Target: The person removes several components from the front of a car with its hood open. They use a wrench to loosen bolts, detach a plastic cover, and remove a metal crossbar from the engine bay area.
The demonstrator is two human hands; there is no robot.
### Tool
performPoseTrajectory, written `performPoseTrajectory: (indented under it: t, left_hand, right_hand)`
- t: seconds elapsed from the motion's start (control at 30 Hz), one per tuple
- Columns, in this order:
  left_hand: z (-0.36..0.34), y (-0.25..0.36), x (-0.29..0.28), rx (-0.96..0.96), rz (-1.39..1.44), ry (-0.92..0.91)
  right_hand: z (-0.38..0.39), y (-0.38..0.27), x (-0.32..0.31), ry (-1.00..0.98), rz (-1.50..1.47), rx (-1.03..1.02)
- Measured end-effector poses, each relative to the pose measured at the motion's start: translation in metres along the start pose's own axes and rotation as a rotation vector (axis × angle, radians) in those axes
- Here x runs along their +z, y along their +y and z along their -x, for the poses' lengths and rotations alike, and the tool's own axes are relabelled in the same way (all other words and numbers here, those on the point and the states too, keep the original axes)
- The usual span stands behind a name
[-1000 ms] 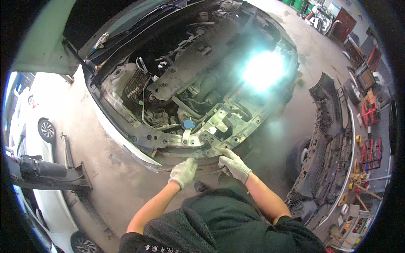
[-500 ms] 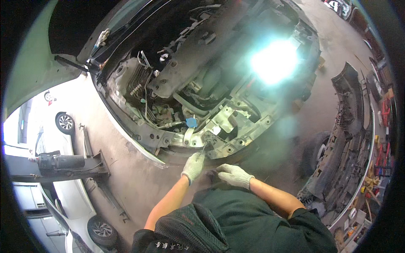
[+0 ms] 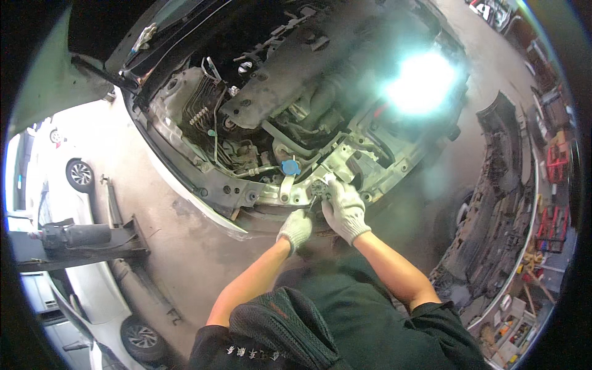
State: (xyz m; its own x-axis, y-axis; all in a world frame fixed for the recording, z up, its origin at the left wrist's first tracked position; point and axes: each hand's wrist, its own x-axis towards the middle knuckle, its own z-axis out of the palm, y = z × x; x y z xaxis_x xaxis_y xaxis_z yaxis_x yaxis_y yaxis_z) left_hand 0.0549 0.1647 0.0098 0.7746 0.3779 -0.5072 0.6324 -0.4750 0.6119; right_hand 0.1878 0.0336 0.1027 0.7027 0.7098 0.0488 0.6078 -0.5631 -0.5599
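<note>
I stand at the front of a car with its bonnet up and bumper off. My right hand (image 3: 345, 208), in a white knit glove, is closed on a small dark round part (image 3: 319, 188) held against the front metal crossmember (image 3: 271, 196). My left hand (image 3: 296, 228), also gloved, is curled just below the crossmember's lower edge, around what looks like a thin tool shaft (image 3: 310, 205); it is too small to be sure. A blue reservoir cap (image 3: 290, 166) sits just above both hands.
A bright work light (image 3: 419, 83) glares over the engine bay's right side. The removed bumper (image 3: 493, 203) lies on the floor to my right, beside shelves of red tools (image 3: 558, 160). A floor jack (image 3: 80, 237) and a white car (image 3: 98, 308) stand at my left.
Both hands rose from below the car's front edge up to the crossmember. My right hand came up and closed on the dark part; my head leaned nearer the car.
</note>
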Motion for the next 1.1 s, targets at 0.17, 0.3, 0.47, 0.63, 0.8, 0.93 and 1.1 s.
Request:
performPoseTrajectory:
  t: [0.17, 0.3, 0.47, 0.63, 0.8, 0.93, 1.1]
  left_hand:
    - [0.022, 0.067, -0.033, -0.077, 0.094, -0.054]
    - [0.02, 0.07, -0.03, -0.132, 0.238, -0.082]
    - [0.026, 0.079, -0.03, -0.199, 0.349, -0.106]
    - [-0.001, 0.058, 0.025, -0.033, 0.176, -0.105]
    - [0.023, 0.038, 0.007, 0.017, 0.112, -0.097]
    - [0.036, 0.024, -0.007, -0.133, 0.169, -0.089]
    - [0.064, 0.031, -0.047, -0.016, 0.263, 0.19]
  right_hand:
    - [-0.023, -0.005, 0.019, -0.269, 0.362, 0.167]
    - [-0.032, 0.0, 0.041, -0.284, 0.329, 0.364]
    - [-0.029, 0.014, 0.059, -0.187, 0.389, 0.191]
    - [-0.035, 0.02, 0.051, -0.245, 0.368, 0.119]
    - [-0.03, -0.011, 0.033, -0.279, 0.349, 0.178]
    - [-0.032, -0.004, 0.028, -0.324, 0.397, 0.124]
    - [-0.027, -0.003, 0.03, -0.343, 0.401, 0.196]
